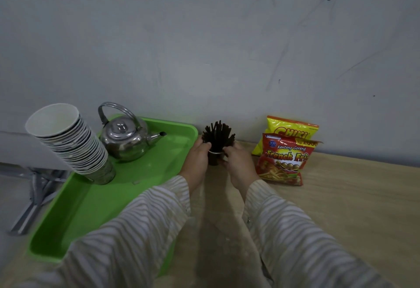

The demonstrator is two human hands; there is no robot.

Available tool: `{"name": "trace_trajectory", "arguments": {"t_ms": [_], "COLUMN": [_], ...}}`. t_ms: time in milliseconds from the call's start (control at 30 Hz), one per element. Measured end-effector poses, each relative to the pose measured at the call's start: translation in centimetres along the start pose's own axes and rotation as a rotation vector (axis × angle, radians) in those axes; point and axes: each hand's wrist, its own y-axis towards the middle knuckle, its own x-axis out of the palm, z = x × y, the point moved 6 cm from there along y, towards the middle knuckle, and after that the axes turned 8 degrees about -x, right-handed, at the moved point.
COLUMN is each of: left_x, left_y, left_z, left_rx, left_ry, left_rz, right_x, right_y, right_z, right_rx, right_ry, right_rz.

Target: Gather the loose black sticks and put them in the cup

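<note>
A small dark cup (213,158) stands on the wooden table near the wall, with a white rim showing. Several black sticks (218,136) stand upright in it and fan out above the rim. My left hand (197,160) wraps the cup's left side. My right hand (236,162) holds its right side, fingers at the rim. Most of the cup's body is hidden between the two hands. No loose sticks show on the table.
A green tray (95,199) lies to the left, carrying a steel kettle (127,138) and a leaning stack of paper cups (72,144). Two snack bags (285,158) lean against the wall on the right. The grey wall is just behind the cup.
</note>
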Motion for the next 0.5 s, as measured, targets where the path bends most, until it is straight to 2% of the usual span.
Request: {"name": "trace_trajectory", "arguments": {"t_ms": [133, 333, 500], "left_x": [-0.2, -1.0, -1.8], "left_y": [-0.5, -3.1, -5.9], "left_z": [0.1, 1.0, 1.2], "left_rx": [-0.038, 0.033, 0.081], "left_ry": [-0.083, 0.023, 0.137], "left_rz": [0.021, 0.033, 0.133], "right_x": [-0.1, -2.0, -3.3], "right_y": [-0.1, -2.0, -4.7], "right_z": [0.1, -0.2, -1.2], "right_rx": [-0.011, -0.029, -0.094], "right_ry": [-0.029, -0.223, -0.411], "right_rz": [-0.010, 0.040, 0.040]}}
